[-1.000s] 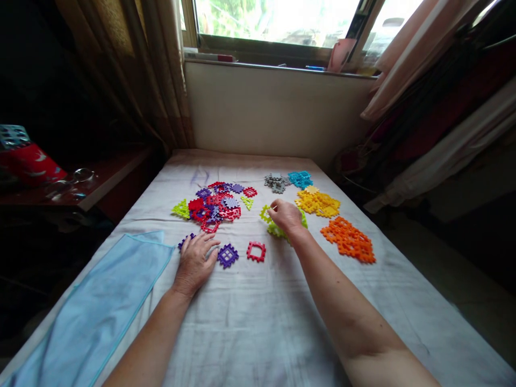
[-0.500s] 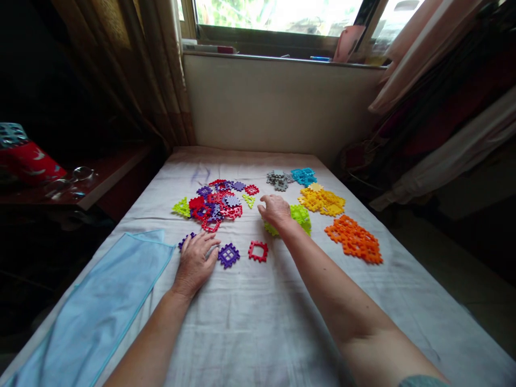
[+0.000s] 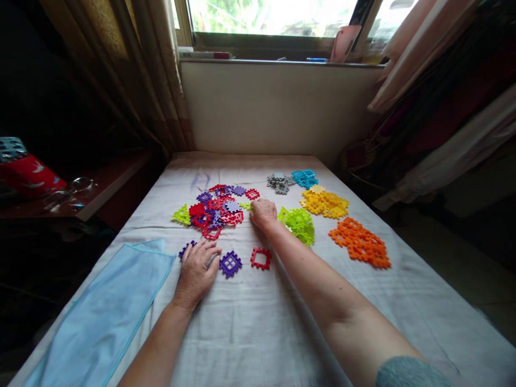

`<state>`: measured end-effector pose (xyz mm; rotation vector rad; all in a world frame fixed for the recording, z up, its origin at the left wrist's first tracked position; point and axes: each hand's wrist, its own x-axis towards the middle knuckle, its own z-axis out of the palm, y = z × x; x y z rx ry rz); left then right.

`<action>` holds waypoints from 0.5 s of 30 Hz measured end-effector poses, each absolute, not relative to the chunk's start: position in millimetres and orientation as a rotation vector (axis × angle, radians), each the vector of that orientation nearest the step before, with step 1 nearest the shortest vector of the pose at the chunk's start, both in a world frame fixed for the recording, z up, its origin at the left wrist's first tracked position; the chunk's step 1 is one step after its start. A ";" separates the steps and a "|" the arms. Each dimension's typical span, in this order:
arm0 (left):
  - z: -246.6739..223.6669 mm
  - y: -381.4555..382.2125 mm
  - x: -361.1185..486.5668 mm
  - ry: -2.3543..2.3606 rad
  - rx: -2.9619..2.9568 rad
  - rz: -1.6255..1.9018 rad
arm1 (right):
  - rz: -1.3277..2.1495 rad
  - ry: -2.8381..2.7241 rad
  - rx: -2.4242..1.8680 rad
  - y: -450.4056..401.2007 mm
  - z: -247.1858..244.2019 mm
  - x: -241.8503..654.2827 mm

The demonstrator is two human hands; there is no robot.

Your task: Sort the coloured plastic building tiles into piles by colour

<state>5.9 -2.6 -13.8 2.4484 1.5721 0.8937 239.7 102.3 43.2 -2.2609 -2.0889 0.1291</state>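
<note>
My right hand (image 3: 264, 213) has its fingers closed on a small lime-green triangle piece (image 3: 245, 206), beside a mixed pile of red and purple pieces (image 3: 215, 209). My left hand (image 3: 198, 269) lies on the sheet with fingers apart, partly over a purple piece (image 3: 186, 249). Just right of it lies a purple square with a four-part window (image 3: 231, 264), and farther right a red open square (image 3: 260, 258). A lime-green pile (image 3: 297, 224) is to the right of my right hand. Another lime-green triangle (image 3: 182, 215) sits at the pile's left edge.
Orange (image 3: 359, 243), yellow (image 3: 323, 202), blue (image 3: 305, 178) and grey (image 3: 280, 183) piles lie on the right side. A light blue cloth (image 3: 105, 306) covers the left of the sheet. Glasses (image 3: 83, 184) rest on a side table. Curtains and a window are behind.
My right hand has moved left from the lime-green pile to the small lime-green triangle and closed on it. My left hand stays in place. The view has shifted slightly.
</note>
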 end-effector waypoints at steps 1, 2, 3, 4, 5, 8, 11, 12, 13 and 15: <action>-14.0 -2.4 5.7 1.571 2.453 0.896 | 0.128 -2.084 -2.266 100.4 43.8 239.7; -14.2 -2.2 5.6 1.571 2.458 0.896 | 0.128 -2.080 -2.269 98.1 45.1 240.4; -14.3 -2.1 5.5 1.571 2.462 0.896 | 0.128 -2.078 -2.270 95.1 46.9 242.0; -14.4 -2.0 5.5 1.571 2.465 0.896 | 0.125 -2.076 -2.270 91.3 49.3 244.6; -14.3 -2.0 5.5 1.572 2.465 0.896 | 0.114 -2.069 -2.268 86.6 51.9 248.3; -13.7 -2.2 5.8 1.575 2.457 0.892 | 0.017 -2.005 -2.265 66.6 59.1 265.0; -12.2 -2.4 6.4 1.583 2.444 0.882 | -0.079 -1.906 -2.288 40.9 60.8 284.6; -11.6 -2.4 6.6 1.588 2.441 0.882 | -0.091 -1.881 -2.299 32.4 59.8 290.1; -10.9 -2.3 6.7 1.591 2.439 0.882 | -0.099 -1.859 -2.306 24.3 58.1 294.8; -9.8 -2.5 7.1 1.592 2.437 0.885 | -0.121 -1.823 -2.304 10.1 53.4 301.3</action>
